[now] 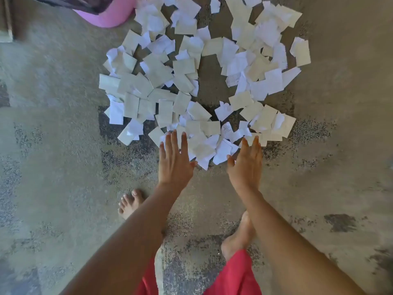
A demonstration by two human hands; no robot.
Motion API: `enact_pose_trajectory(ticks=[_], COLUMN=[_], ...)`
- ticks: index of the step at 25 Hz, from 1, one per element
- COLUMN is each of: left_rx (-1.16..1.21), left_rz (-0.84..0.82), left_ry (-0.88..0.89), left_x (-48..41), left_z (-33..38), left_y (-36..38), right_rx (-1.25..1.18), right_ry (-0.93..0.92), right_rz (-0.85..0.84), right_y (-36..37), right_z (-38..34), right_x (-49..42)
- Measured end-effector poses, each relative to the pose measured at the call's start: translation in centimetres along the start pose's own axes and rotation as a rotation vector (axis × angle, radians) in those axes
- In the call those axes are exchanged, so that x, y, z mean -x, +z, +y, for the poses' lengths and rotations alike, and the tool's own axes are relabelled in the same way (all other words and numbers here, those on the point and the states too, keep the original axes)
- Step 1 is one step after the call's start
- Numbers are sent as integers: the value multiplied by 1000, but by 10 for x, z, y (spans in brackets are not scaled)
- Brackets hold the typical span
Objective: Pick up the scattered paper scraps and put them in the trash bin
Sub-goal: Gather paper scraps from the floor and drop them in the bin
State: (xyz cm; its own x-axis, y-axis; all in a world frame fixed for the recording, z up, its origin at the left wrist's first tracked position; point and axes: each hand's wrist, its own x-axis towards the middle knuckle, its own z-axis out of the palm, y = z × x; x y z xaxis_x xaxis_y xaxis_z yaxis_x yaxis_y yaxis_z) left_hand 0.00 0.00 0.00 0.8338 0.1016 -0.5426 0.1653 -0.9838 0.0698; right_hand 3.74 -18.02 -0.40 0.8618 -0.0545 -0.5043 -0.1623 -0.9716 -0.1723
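Concrete floor [63, 145] | paper scraps [191, 81] strewn, pink trash bin [106, 15] beyond | left hand [175, 160], right hand [246, 165]: fingers straight, empty, flanking near edge, seemingly to gather.

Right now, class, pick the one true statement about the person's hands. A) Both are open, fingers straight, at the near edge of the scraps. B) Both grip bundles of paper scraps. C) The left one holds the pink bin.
A: the left hand and right hand show straight fingers and hold nothing, reaching at the near edge of the paper scraps.
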Motion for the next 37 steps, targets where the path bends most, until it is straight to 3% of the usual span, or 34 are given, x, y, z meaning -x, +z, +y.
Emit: enact_pose_trajectory(ticks=[3,9,12,16,25,30,37], left_rx=[141,409,474,494,695,649,1042], left_rz=[-43,-108,-109,-14,70,-27,-114], left_ry=[-176,-428,-492,-529,-538,-840,-1057], left_x=[-28,-68,-73,-75,-83,-84,-85], left_z=[-17,-48,-46,-36,-22,-26,7], left_y=[17,42,55,66,58,58,49], right_rx=[-143,-525,-626,-627,-648,-616,-695], right_ry=[283,895,1044,1035,716,736,741], right_rz=[16,-161,-179,-121,-67,-50,-85], right_y=[33,66,76,83,90,87,85], right_z=[8,-3,-19,-41,-86,-84,-100], right_x=[-12,-35,-44,-52,-52,-59,-70])
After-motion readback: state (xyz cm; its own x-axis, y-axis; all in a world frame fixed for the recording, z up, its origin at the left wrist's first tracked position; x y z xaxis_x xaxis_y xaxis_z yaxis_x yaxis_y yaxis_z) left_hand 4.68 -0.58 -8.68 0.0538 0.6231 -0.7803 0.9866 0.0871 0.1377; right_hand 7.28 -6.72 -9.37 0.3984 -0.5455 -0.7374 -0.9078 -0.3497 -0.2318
